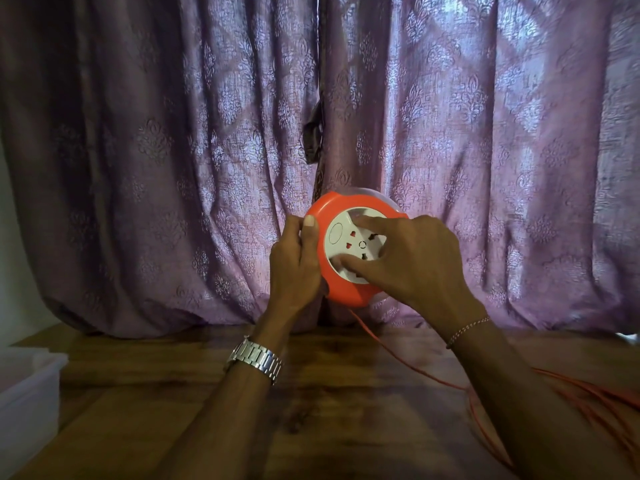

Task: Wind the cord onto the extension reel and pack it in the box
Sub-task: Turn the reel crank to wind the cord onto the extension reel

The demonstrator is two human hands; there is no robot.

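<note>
Cord (588, 400) slack on surface (311, 427), below-right of grip. Left hand (294, 268) clamps reel (349, 251) rim, steadying it aloft; right hand (415, 258) fingertips press white hub, likely to turn it. Box (27, 386) far left.

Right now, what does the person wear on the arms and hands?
Both forearms are bare, with no sleeves in view. The left wrist carries a silver metal watch band made of links. The right wrist carries a thin beaded bracelet. I see no rings and no gloves.
</note>
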